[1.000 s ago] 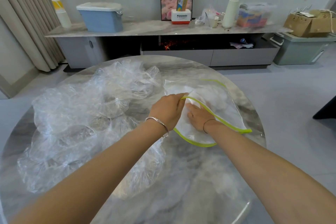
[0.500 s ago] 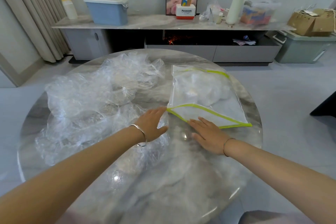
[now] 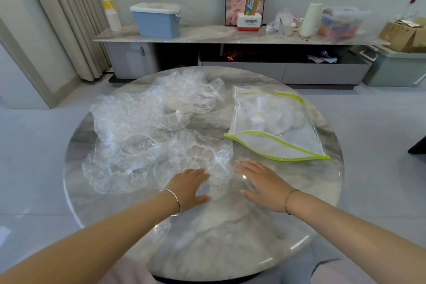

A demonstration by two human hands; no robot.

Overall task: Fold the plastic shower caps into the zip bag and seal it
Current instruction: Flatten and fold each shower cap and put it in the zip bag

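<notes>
Palms down: your left hand [image 3: 187, 188] rests on the nearest shower cap [image 3: 202, 152], your right hand [image 3: 265, 185] spread on bare table [image 3: 219, 242]. Zip bag [image 3: 276, 127] gapes just beyond it

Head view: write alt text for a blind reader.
Two open hands rest on a round grey marble table, the left hand on crumpled clear plastic shower caps, the right hand on bare marble. Beyond lies a clear green-edged zip bag, unsealed.

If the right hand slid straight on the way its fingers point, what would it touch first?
Most likely the right hand meets the rumpled edge of the nearest shower cap, just beyond its fingertips; the zip bag lies off that line, farther right. Depth is unclear.
</notes>
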